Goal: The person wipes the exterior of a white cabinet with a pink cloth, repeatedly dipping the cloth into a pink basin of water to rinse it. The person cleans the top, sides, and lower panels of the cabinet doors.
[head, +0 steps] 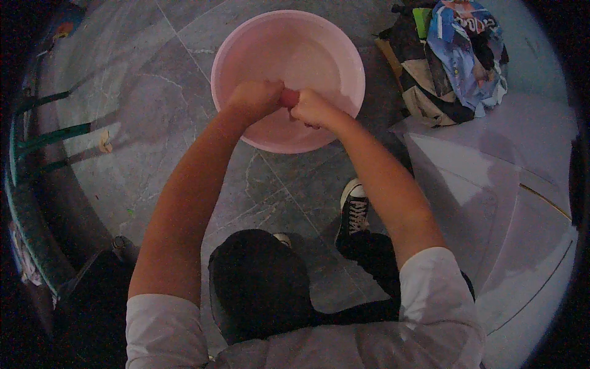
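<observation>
Over a round pink plastic basin (288, 17) on the floor, both of my arms reach forward. My left hand (258, 99) is closed around one end of a small reddish cloth (289, 98). The other end is in the fist of my right hand (315, 109), so only a short, bunched piece shows between the two fists. Whether the cloth is wet cannot be made out, and most of it is hidden by my fingers. The basin's pale bottom lies below my hands; shadow and dim light leave its contents unclear.
Grey tiles with white veins form the floor (276, 184). Right of the basin stand a beige and black bag (428, 83) and a blue printed plastic bag (461, 60). A white panelled surface (465, 198) borders my right side. Green bars (55, 138) stand at the left.
</observation>
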`<state>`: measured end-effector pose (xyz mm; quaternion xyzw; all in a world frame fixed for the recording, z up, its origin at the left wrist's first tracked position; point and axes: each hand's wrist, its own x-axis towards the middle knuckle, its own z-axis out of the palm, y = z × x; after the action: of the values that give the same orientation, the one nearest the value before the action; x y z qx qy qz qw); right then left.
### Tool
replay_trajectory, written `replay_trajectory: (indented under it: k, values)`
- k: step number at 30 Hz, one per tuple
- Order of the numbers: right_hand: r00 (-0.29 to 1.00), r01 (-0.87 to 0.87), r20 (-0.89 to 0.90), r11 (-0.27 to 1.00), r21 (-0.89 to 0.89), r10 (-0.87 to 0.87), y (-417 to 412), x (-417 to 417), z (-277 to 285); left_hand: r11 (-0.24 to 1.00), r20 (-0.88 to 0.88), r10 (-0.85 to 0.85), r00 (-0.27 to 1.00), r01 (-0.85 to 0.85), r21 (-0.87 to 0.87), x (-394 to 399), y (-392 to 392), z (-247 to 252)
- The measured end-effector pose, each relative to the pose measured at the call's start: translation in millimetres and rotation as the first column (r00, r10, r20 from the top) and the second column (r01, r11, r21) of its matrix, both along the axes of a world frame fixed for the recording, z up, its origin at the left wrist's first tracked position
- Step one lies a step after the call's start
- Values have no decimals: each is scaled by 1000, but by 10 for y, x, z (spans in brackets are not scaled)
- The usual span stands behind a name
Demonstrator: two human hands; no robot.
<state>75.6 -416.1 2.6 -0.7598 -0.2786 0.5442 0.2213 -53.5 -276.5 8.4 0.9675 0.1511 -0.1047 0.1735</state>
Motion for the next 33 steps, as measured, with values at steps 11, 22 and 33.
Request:
replay_trajectory:
  k: [11,22,33]
  values:
    - [930,104,-354,995,7,-95,-73,205,-30,998,111,-2,994,10,-63,-24,37,135]
    - [558,-323,817,870,373,-144,-233,215,693,-190,-469,400,787,-429,-883,-237,-94,634]
    - [584,799,-595,520,301,-552,-102,-111,1798,710,359,546,757,-190,-678,-219,-641,1367]
